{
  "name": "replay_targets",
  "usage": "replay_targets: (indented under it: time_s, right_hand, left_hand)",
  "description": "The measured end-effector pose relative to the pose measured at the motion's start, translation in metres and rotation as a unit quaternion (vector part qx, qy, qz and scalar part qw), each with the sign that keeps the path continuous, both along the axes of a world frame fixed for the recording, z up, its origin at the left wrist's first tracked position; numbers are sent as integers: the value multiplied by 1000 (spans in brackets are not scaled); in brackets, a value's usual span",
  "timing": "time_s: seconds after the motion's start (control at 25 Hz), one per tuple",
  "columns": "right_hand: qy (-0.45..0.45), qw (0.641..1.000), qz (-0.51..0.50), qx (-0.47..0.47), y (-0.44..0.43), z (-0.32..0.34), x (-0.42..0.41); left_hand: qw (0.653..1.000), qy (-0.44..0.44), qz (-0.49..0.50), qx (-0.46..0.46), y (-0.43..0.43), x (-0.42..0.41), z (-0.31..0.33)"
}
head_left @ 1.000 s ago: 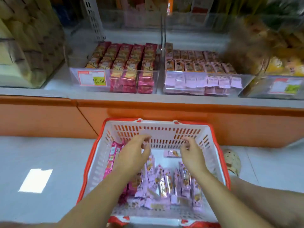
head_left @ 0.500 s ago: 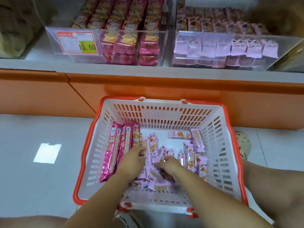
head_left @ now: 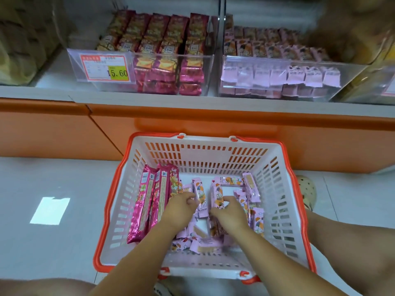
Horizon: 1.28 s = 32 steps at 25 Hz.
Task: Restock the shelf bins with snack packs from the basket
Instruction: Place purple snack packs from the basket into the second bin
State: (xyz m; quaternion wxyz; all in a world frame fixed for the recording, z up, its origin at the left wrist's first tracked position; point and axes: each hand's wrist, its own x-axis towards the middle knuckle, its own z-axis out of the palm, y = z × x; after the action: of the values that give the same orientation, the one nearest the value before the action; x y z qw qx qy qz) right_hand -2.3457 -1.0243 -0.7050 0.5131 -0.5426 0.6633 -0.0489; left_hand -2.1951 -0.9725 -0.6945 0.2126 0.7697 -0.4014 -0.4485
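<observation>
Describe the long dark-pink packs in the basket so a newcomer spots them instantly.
Find the white, orange-rimmed basket on the floor. Against its left wall lean the long dark-pink packs. They're much longer and darker than the small pale-pink packs beside them.

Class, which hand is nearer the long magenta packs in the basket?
Left. The left hand lies just beside the magenta packs; the right hand sits farther right among pink packs.

- The basket (head_left: 205, 159) sits on the floor (head_left: 53, 178), before the shelf (head_left: 149, 101).
- Long packs (head_left: 147, 201) lie along the basket's left wall.
- Small packs (head_left: 250, 189) fill its middle and right.
- The left hand (head_left: 179, 208) and right hand (head_left: 228, 212) are side by side among the small packs.
- On the shelf's front edge, the left bin (head_left: 149, 75) stands just beside the right bin (head_left: 277, 77).
</observation>
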Motion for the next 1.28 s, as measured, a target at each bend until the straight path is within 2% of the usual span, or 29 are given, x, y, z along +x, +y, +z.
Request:
replay_targets:
  time_s: [0.12,0.2,0.24,0.36,0.72,0.84,1.0,1.12,1.2,1.28]
  right_hand:
    - [-48,995,35,-85,7,24,-11]
    - [-91,988,35,-118,14,38,-19]
    - [-108,985,31,-128,18,44,-24]
    - [-132,978,28,-157,33,60,-32]
    - [-147,968,23,-201,47,72,-37]
    - [-152,965,28,-212,44,79,-37]
    - [-149,959,40,-237,25,113,-35]
    - [-157,933,31,-322,-7,169,-32]
    - [-170,906,21,-386,-36,217,-28]
    - [-182,887,0,-425,-73,258,-23]
  left_hand:
    - [985,138,103,-12,-16,-8,25]
    - [947,260,187,-38,-20,-8,44]
    - [932,287,215,-46,-20,-8,52]
    - [918,311,242,-51,-16,-10,65]
    - [906,354,220,-76,-12,-17,80]
    - [909,348,209,-92,-15,-18,89]
    - [937,286,147,-134,-34,-13,130]
    - [947,216,73,-225,-63,-5,193]
    - [934,162,60,-312,-85,3,238]
    - [913,54,60,-400,-104,14,270]
